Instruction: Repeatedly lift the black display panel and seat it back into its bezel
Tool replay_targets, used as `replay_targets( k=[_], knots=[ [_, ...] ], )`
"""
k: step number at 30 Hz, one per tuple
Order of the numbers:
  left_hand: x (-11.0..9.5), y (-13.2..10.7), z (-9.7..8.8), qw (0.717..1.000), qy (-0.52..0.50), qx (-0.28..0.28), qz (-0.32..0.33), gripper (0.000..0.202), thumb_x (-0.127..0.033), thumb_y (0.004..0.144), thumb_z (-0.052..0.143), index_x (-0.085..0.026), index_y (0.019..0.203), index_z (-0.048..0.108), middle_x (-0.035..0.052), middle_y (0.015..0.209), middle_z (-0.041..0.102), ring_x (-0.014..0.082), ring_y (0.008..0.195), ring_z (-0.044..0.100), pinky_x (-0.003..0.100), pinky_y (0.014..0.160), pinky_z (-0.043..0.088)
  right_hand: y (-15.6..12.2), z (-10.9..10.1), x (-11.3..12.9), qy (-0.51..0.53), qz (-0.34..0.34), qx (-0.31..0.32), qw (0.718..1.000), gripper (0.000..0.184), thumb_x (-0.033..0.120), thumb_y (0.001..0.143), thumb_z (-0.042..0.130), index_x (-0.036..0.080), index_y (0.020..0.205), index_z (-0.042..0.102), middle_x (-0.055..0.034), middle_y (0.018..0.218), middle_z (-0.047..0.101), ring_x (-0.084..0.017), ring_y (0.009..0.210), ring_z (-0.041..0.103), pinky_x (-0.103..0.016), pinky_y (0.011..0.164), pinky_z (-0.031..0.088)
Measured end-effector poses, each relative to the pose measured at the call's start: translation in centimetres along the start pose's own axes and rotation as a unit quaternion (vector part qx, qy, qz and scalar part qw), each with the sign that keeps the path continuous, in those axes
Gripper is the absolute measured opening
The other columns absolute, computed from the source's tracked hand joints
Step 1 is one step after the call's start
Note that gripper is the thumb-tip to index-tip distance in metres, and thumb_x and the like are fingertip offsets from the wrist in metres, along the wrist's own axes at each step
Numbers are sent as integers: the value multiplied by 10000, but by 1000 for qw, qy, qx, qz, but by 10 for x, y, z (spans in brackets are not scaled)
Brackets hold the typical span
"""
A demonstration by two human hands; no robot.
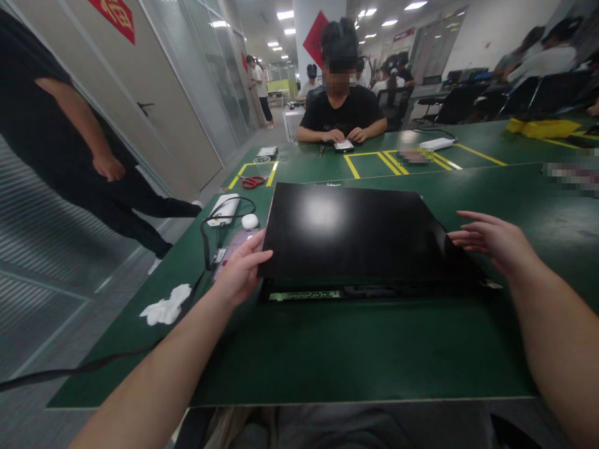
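A large glossy black display panel (355,234) lies on the green table (355,355), its near edge raised slightly over a strip with a green circuit board (306,295). My left hand (241,271) holds the panel's near left corner, thumb on top and fingers curled under the edge. My right hand (491,240) is at the panel's right edge with its fingers stretched out, touching or almost touching the panel and holding nothing.
Left of the panel lie a phone (231,251), a white mouse (249,221), a white box (223,209) with a black cable, red scissors (253,181) and a white cloth (166,307). A person (340,109) sits opposite. Another person (70,149) stands at left.
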State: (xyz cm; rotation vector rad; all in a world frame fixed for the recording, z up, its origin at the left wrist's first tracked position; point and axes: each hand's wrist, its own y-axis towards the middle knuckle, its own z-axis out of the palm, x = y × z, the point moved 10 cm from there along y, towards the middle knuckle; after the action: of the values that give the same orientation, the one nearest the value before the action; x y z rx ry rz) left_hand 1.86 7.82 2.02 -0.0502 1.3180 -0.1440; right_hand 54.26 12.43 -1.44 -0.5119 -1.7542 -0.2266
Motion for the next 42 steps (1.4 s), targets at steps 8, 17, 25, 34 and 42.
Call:
replay_targets(
  k=[8,17,25,34,42],
  knots=[
    [-2,-1,7,1000,-10,16,22,710,-150,668,815,-197,1356,647,71,1399,659,336,1364,535,405,1098,485,-5,-6,11,29,-18,-50,998,452,164,687,601,209,1112,749,-70,707,742,-130,575,663,-156,412,389],
    [1,3,1,999,-7,12,38,702,-120,626,855,-198,1300,675,90,1324,705,319,1305,591,389,1093,483,5,-9,6,69,-31,-47,996,352,147,595,694,181,940,753,-62,686,721,-90,497,544,-152,364,344],
    [6,5,1,999,0,15,31,709,-120,596,873,-198,1276,687,102,1320,701,331,1270,613,423,1070,501,0,-6,6,83,-20,-51,995,307,108,599,687,168,896,742,-55,665,704,-74,487,530,-134,369,366],
    [10,9,-8,997,45,3,56,719,-144,589,894,-175,1274,676,121,1312,700,324,1284,604,431,1110,462,13,-8,-4,56,-23,-28,998,392,96,508,817,197,886,789,-32,758,711,-87,556,570,-159,418,477],
    [10,13,-22,993,88,-36,69,764,-158,558,910,-180,1278,658,120,1270,716,310,1205,654,425,1074,482,24,-5,-10,80,-45,-8,996,568,68,400,889,233,934,789,12,805,684,-107,691,641,-201,612,601]
  ],
)
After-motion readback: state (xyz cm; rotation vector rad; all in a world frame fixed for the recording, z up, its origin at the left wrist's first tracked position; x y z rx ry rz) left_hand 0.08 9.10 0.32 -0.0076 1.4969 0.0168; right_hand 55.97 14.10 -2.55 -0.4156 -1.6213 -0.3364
